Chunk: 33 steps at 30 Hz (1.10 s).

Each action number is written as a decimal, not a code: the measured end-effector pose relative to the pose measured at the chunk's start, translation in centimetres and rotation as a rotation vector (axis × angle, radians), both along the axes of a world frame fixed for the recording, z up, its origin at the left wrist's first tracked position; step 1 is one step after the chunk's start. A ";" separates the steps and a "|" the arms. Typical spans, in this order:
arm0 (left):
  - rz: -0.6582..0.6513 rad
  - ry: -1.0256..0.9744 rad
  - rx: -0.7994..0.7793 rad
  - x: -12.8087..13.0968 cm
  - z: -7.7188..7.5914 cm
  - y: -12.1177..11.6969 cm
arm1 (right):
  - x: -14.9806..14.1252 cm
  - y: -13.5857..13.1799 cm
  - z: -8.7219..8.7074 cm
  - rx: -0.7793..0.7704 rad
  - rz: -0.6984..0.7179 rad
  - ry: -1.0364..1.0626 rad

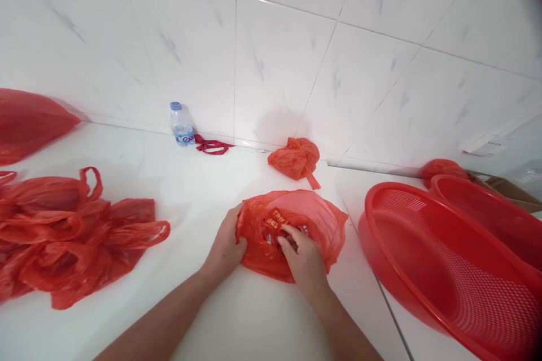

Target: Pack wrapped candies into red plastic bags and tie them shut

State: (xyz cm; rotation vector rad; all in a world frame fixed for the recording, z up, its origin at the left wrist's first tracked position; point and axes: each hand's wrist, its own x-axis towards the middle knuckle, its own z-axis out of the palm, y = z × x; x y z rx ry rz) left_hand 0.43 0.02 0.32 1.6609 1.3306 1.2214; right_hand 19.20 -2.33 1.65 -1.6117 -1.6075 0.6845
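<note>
A thin red plastic bag [334, 225] lies with its mouth spread wide on the white table in front of me. My left hand [226, 242] grips the left edge of this bag between thumb and fingers. Inside its mouth, my right hand [302, 256] has its fingers bent together. Those fingertips touch or nearly touch a small red packet with gold lettering [276, 218]; what they pinch, if anything, I cannot make out. Other small shiny wrapped pieces lie partly hidden under the fingers.
Crumpled red bags [84, 237] pile up at left, below a fuller red bag [29, 124]. Along the tiled wall are a water bottle [182, 127], a dark red strap [214, 146] and a knotted red bag [294, 158]. Red plastic baskets [406, 254] stand at right.
</note>
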 end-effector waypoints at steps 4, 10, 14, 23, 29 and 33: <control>0.046 0.044 0.074 -0.1 0.1 0.0 | 1.2 0.2 0.5 -0.017 -0.021 0.026; 0.264 0.341 0.671 -0.4 0.4 -1.7 | 0.8 -0.5 1.4 0.027 0.244 -0.137; -0.275 0.625 0.722 0.6 0.9 -3.1 | -0.5 -1.5 1.4 -0.008 0.443 -0.219; -0.205 0.690 0.519 0.4 0.6 -1.1 | 1.6 -0.4 2.2 0.015 0.197 -0.138; -0.292 0.728 0.486 0.8 1.2 -1.1 | 3.6 1.3 0.4 0.159 -0.070 -0.385; -0.314 0.771 0.478 0.8 1.2 -1.2 | 4.1 1.8 -0.6 0.122 -0.119 -0.492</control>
